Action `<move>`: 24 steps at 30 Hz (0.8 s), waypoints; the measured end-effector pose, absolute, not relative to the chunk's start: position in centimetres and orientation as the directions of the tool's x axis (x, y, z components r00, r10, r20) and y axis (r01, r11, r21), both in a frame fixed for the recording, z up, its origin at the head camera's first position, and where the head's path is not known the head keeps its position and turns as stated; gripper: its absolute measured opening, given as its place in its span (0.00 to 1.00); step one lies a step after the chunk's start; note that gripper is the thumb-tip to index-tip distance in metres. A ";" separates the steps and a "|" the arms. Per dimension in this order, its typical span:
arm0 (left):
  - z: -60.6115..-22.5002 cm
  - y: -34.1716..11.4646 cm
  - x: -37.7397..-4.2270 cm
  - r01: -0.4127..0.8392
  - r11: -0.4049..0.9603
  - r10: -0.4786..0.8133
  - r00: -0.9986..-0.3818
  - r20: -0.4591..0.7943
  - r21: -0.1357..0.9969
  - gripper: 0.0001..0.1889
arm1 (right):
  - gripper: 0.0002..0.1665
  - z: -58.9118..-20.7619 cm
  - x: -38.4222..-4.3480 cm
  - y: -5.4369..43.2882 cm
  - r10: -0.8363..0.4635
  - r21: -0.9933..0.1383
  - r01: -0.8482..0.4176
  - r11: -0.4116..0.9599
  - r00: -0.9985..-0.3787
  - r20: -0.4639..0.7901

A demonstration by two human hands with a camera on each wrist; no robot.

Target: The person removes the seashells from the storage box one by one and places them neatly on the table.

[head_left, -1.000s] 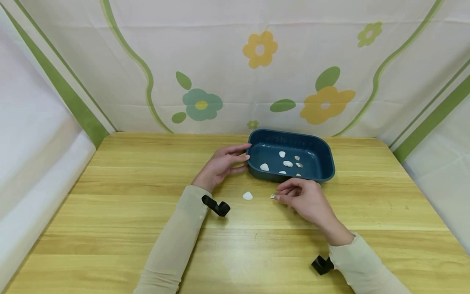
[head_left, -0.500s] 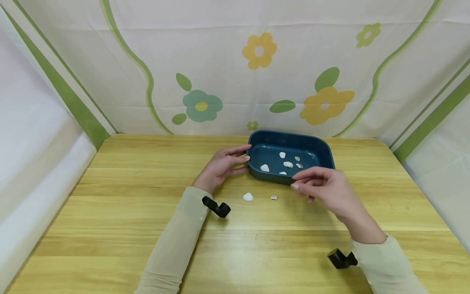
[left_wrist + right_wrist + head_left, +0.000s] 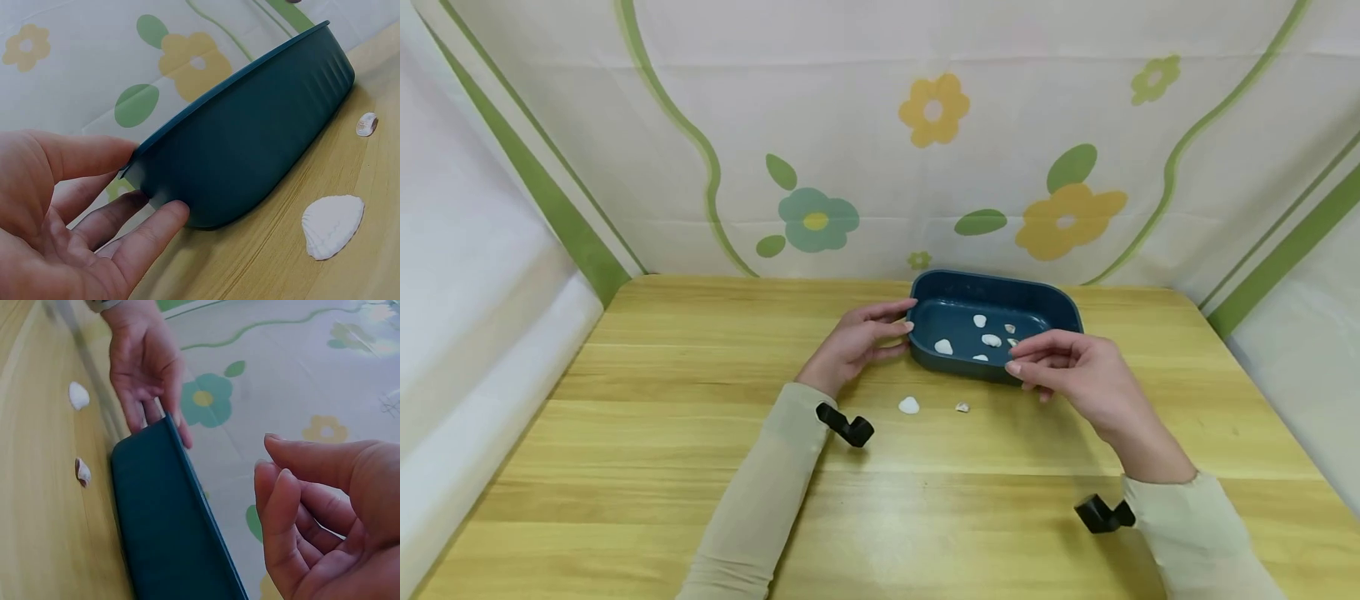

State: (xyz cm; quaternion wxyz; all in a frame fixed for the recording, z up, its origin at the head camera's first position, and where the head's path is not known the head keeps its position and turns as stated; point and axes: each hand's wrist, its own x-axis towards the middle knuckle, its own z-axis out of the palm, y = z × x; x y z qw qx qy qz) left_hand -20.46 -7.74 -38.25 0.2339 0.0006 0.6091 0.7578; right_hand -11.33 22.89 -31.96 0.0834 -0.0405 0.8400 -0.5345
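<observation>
In the head view, a dark teal plastic basin holds several small seashells, among them a white shell. At its left end, my left hand touches the outer wall and rim with extended fingers; in the left wrist view a fingertip lies against the wall. My right hand hovers at the basin's front right, fingers loosely bent. The right wrist view shows nothing between thumb and fingertips. A white scallop-like shell and a smaller brownish-white shell lie on the table before the basin.
The wooden table ends at a white curtain printed with flowers, close behind the basin. Black camera mounts stick out from both sleeves, the left mount and the right mount.
My right hand has let go of the small shell, left it on the table, and moved right and up to the basin's front rim. My left hand stays at the basin's end.
</observation>
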 end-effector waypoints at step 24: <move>-38.4 -7.5 -20.5 -0.365 -0.154 0.349 -0.889 -0.295 0.918 0.26 | 0.17 -34.6 -22.2 18.5 -0.356 -0.795 0.052 0.605 -0.875 -0.328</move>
